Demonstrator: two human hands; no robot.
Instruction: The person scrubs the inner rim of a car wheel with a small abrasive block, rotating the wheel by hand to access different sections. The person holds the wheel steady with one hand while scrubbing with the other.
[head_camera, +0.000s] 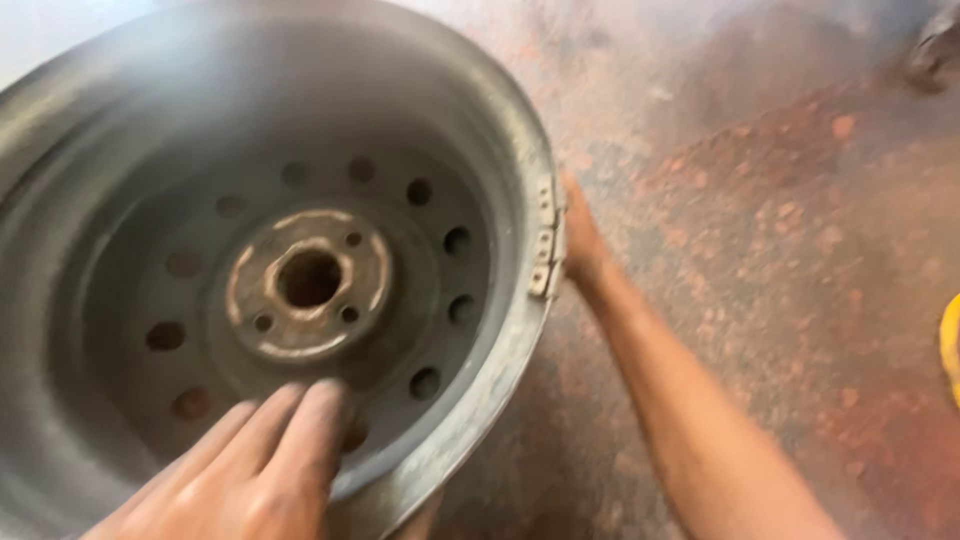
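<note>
From the head view, a bare steel rim (270, 260) fills the left of the frame, lying on or tipped up from the reddish stained floor (780, 250), open side toward the camera, its rusty hub (308, 283) ringed by bolt holes. The left hand (245, 475) lies with fingers stretched flat over the inner dish just below the hub, pressing rather than closed on anything, so its grip is released. The right hand (580, 240) reaches round the outer edge at the right, beside a strip of clip weights (548, 240); its fingers are hidden behind the rim, so I cannot tell whether it clenches the edge or only rests against it. A yellow thing (950, 345) shows at the right border, too cropped to name. Handling the rim well would seem to call for keeping the flat palm steady inside while the other hand takes the edge clear of the weights, since the lip looks thin and the frame is blurred with motion.
</note>
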